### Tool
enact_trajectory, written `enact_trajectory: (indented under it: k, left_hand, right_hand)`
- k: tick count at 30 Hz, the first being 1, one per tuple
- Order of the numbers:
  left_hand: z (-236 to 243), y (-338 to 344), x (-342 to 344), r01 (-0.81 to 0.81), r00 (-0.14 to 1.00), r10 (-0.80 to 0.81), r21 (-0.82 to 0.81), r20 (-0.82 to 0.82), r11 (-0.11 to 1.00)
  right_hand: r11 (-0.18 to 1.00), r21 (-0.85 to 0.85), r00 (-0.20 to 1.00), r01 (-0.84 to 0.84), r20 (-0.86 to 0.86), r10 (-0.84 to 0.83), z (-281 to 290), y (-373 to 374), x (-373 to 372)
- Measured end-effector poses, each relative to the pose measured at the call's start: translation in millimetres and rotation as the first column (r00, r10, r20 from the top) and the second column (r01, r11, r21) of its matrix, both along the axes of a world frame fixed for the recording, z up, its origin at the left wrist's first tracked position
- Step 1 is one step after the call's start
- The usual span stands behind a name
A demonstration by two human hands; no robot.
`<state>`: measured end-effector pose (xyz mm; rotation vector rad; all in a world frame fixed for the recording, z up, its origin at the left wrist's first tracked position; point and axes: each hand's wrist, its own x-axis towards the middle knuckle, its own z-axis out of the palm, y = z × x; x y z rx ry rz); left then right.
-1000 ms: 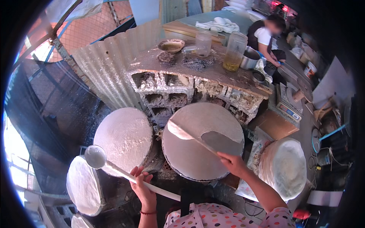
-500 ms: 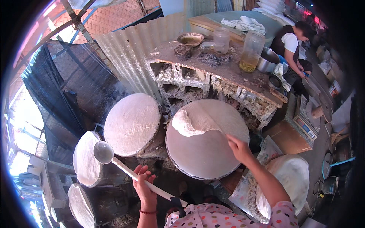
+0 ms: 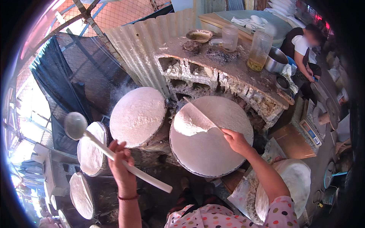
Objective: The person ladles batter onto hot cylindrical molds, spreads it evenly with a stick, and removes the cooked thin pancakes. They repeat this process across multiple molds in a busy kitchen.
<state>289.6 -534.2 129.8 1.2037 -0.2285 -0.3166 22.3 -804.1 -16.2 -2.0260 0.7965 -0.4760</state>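
Note:
My left hand [image 3: 122, 169] is closed around the long pale handle of a ladle [image 3: 76, 126], whose round bowl points up and left. In my right hand [image 3: 236, 142] is a thin stick [image 3: 201, 112], held at its near end. The stick slants up and left over a large round griddle [image 3: 205, 157] with a pale surface. A thin white sheet [image 3: 189, 124] is partly folded back on the griddle's left side, next to the stick. Whether the stick touches the sheet I cannot tell.
More round pale tops stand to the left, the nearest a large drum top [image 3: 138, 116]. Behind is a block ledge [image 3: 228, 78] with a bowl, jugs and a pot [image 3: 275, 60]. A whitish round stack [image 3: 287, 186] lies near my right forearm. Another person [image 3: 300, 49] sits at the far right.
My left hand and the ladle have moved left. My right hand has shifted slightly, and the stick now shows clearly across the folded sheet. The view has shifted a little.

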Motion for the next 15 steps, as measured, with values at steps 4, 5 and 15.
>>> enact_trajectory:
  k: [4, 5, 15]
  left_hand:
    - [-33, 24, -28, 0.05, 0.979, -0.036, 0.064, -0.202, 0.997]
    - [-45, 33, -30, 0.041, 0.971, -0.027, 0.055, -0.238, 0.998]
    - [-70, 52, -68, -0.046, 0.934, 0.076, 0.094, -0.35, 0.995]
  right_hand:
    - [0.979, -0.004, 0.979, -0.203, -0.022, 0.203, -11, 23, -28]
    - [0.967, 0.009, 0.966, -0.255, -0.032, 0.255, -2, 30, -37]
    - [0.977, 0.032, 0.977, -0.211, -0.009, 0.212, -12, 16, -7]
